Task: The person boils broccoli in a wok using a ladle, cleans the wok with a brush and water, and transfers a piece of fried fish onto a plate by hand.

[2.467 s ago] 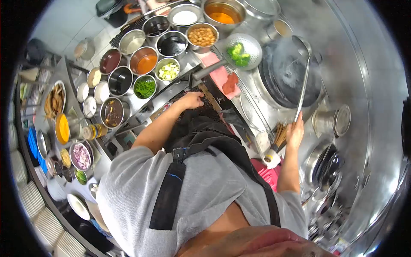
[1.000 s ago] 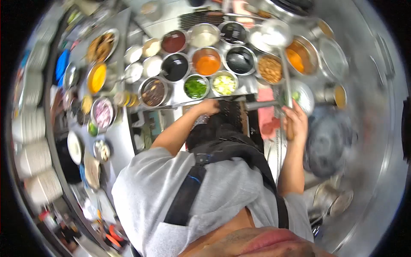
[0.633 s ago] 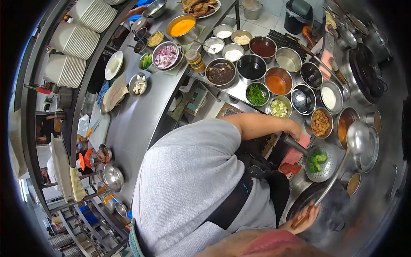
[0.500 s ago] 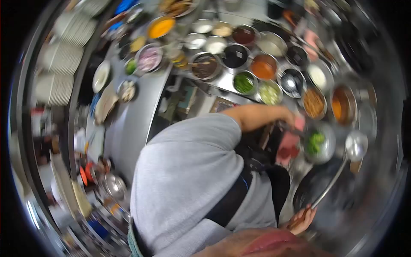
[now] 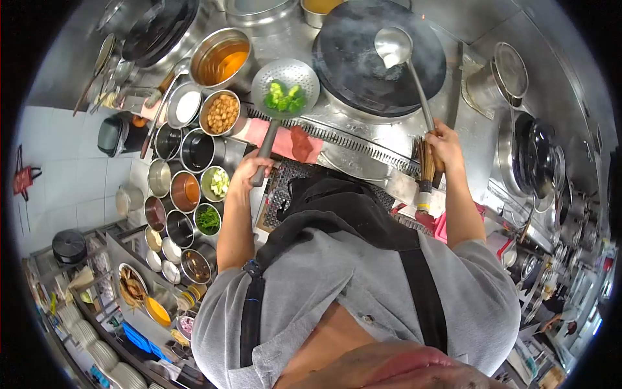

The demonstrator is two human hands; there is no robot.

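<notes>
My left hand point(image 5: 249, 170) is wrapped round the dark handle of a perforated strainer point(image 5: 304, 72). Green broccoli florets point(image 5: 285, 97) lie in the strainer, level with the left side of a large black wok point(image 5: 343, 65). Faint steam or smoke rises from the wok. In my right hand point(image 5: 445, 146) is the handle of a long metal ladle point(image 5: 393, 44). Its bowl is over the wok, with a pale patch at its lower lip that I cannot make out. A bamboo wok brush point(image 5: 424, 170) stands just beside my right hand.
Left of the strainer are a pot of orange liquid point(image 5: 223, 61), a tub of brown chunks point(image 5: 221, 113) and several sauce tubs. A folded pink cloth point(image 5: 280, 141) lies on the stove's front edge. To the right are a round sieve point(image 5: 510, 68) and stacked dark pans point(image 5: 539, 155).
My body and view have turned to face the stove squarely. The ladle's bowl has moved from beside the strainer to over the wok. Both hands keep their holds; the broccoli stays in the strainer.
</notes>
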